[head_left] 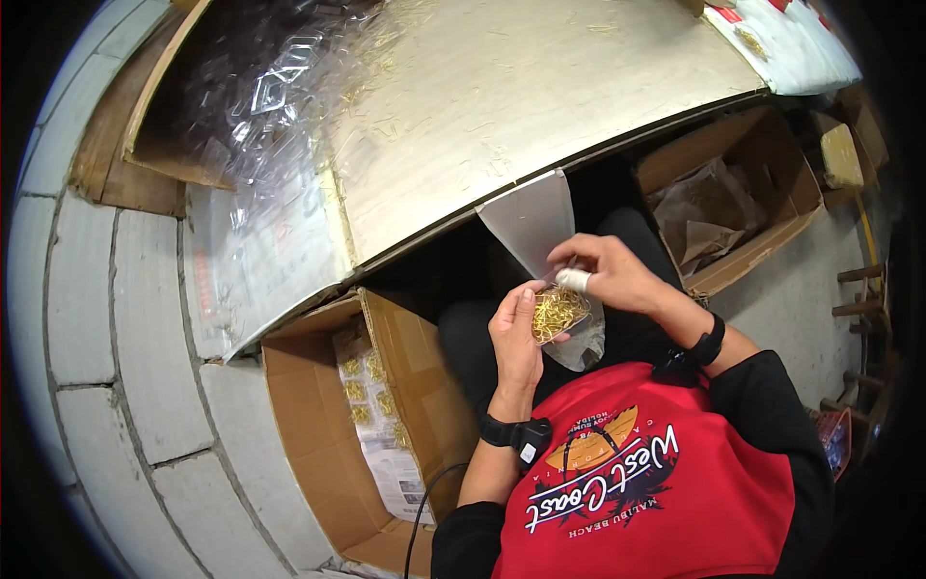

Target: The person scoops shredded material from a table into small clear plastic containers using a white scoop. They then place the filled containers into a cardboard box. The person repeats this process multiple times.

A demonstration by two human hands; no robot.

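Note:
My left hand (517,336) holds a small clear plastic box (552,340) from its left side, in front of my lap. Thin gold-coloured wire pieces (559,313) fill it in a tangled heap. Over the far side of the box, my right hand (610,273) has its fingers bent and drawn together. One of its fingers wears a white wrap (573,280). What those fingertips grip, if anything, is too small to make out. Just beyond both hands a white sloping sheet (531,224) hangs from the table edge.
Loose gold pieces lie scattered on the pale table (540,87). Clear plastic cases (285,82) are heaped at its left. A cardboard box (309,415) with filled cases stands lower left; another carton (772,193) holds a plastic bag at right. A white bag (791,48) lies far right.

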